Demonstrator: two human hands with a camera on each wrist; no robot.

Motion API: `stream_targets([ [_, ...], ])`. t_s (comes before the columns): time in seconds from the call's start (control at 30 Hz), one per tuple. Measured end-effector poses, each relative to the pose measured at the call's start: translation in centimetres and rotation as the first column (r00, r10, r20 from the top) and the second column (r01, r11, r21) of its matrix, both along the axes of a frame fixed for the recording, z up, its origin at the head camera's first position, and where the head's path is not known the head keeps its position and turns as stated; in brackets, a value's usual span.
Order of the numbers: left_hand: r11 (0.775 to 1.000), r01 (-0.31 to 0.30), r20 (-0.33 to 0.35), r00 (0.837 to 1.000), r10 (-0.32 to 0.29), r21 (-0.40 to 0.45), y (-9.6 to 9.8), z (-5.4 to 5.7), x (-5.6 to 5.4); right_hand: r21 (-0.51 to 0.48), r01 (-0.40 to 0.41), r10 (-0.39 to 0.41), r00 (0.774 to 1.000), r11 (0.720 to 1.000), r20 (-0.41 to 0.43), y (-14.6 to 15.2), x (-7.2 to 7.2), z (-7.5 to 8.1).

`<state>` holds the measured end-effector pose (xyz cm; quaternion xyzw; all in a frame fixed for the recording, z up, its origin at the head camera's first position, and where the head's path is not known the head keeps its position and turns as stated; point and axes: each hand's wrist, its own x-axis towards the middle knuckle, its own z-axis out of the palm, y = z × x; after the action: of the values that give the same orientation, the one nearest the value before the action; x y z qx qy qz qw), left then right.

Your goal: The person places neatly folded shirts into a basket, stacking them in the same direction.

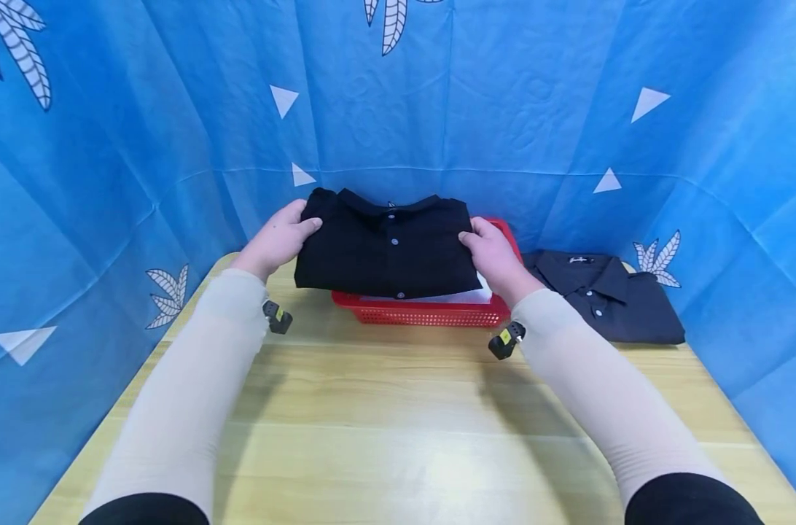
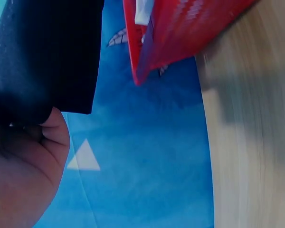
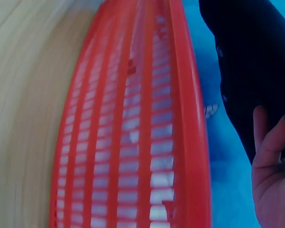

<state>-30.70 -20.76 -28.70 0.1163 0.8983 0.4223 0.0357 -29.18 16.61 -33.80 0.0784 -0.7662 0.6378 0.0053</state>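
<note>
A folded black buttoned shirt (image 1: 385, 251) hangs over the red basket (image 1: 431, 315), collar toward the back. My left hand (image 1: 280, 237) grips its left edge with the thumb on top, and my right hand (image 1: 493, 251) pinches its right edge. In the left wrist view the shirt (image 2: 47, 57) rises above the curled fingers of the left hand (image 2: 26, 171). The right wrist view has the right hand (image 3: 275, 175) at the shirt's edge, beside the basket's slatted side (image 3: 114, 133). White material (image 1: 477, 294) shows inside the basket under the shirt.
A second folded dark shirt (image 1: 608, 295) with a collar lies on the wooden table (image 1: 398, 408), right of the basket. Blue patterned curtain (image 1: 503, 109) encloses the table at the back and both sides. A small black camera sits on each wrist.
</note>
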Motion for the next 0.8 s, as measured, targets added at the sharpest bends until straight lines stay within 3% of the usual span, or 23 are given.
stream_targets([
  [0.37,0.999,-0.001,0.05,0.999,0.004,-0.049,4.1,-1.0,-2.0,0.123,0.049,-0.059,0.995,0.991,0.082,3.8,-0.7,-1.1],
  [0.53,0.997,-0.015,0.093,0.995,0.023,-0.082,5.3,-2.1,-2.3,0.259,0.027,-0.052,0.994,0.966,0.091,4.5,-0.7,-1.4],
  [0.67,0.993,-0.02,0.095,0.995,0.031,-0.115,6.0,-2.7,-2.3,0.393,0.032,-0.05,0.998,0.919,0.037,4.7,-0.8,-1.8],
  [0.8,0.986,-0.006,0.066,0.998,0.017,-0.168,6.6,-3.2,-2.3,0.579,0.062,-0.036,0.998,0.813,-0.057,4.7,-1.1,-2.1],
])
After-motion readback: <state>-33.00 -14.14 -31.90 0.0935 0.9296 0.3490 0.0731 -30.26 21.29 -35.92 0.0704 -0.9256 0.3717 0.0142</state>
